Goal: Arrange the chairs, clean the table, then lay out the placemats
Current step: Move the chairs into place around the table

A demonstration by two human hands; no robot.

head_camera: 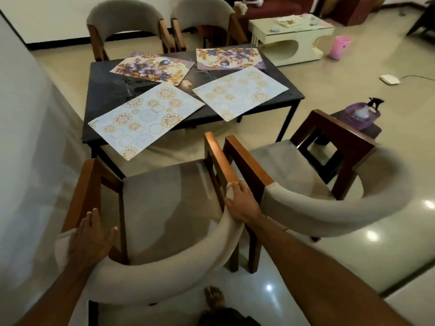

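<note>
The left hand lies flat with fingers straight and thumb spread, resting on the left end of the padded backrest of the near chair, where the cushion meets the wooden armrest. The right hand grips the right end of the same backrest, fingers curled over the spot where the padding meets the right armrest. The chair sits between the two hands, its seat facing the desk ahead and its curved back toward the person, whose bare foot shows below it.

Just beside it on the right stands a second chair, armrests nearly touching, angled a little rightward. Two more chairs stand at the desk's far side.

Four placemats lie on the dark desk: two pale patterned placemats on the near side, overhanging the edge with long axes running diagonally, and two purple floral placemats behind them.
</note>
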